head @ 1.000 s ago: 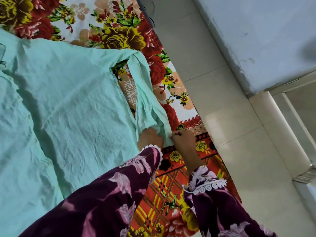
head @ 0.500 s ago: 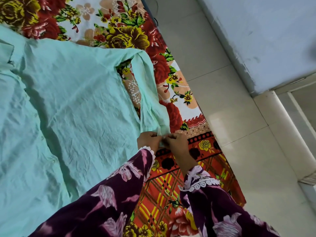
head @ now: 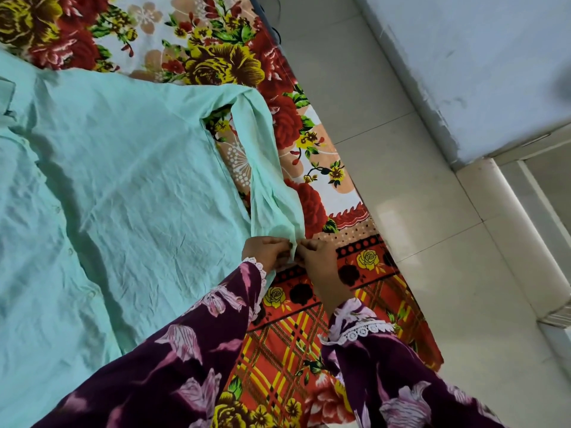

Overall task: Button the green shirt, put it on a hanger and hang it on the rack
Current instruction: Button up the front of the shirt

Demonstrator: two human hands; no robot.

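Observation:
The pale green shirt (head: pixel 123 193) lies spread flat on a floral bedsheet, its front placket running down the left side. Its right sleeve (head: pixel 265 168) hangs down toward me, ending in a cuff (head: pixel 292 242). My left hand (head: pixel 265 250) and my right hand (head: pixel 315 254) meet at that cuff, and both pinch its edge between fingertips and thumb. The cuff's button is hidden under my fingers. No hanger or rack is in view.
The red, yellow and white floral bedsheet (head: pixel 309 335) covers the bed, whose edge runs diagonally on the right. Beyond it are a pale tiled floor (head: pixel 401 168) and a light blue wall (head: pixel 479 57) with a white door frame (head: pixel 509 242).
My hands have drawn closer together on the sleeve cuff, lifting its end slightly. The view has shifted a little; the shirt body has not moved.

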